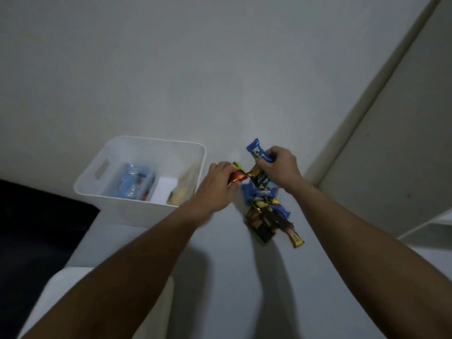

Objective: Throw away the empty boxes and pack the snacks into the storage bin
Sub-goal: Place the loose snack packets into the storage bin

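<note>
A white storage bin [115, 192] with a handle cut-out stands on the pale surface at centre left, holding blue packets and other wrapped snacks. To its right lies a pile of snack bars [265, 216] in blue, black and brown wrappers. My left hand [217, 187] hovers between bin and pile, closed on small red and green wrapped snacks [238, 173]. My right hand [278, 167] is above the pile's far end, gripping a blue snack bar [256, 150] and a dark yellow-marked one beneath it.
A white wall rises behind the bin and pile. A pale door frame [354, 118] runs diagonally at the right. A dark surface [36, 221] lies at the left, and a white block [73, 285] sits at the lower left.
</note>
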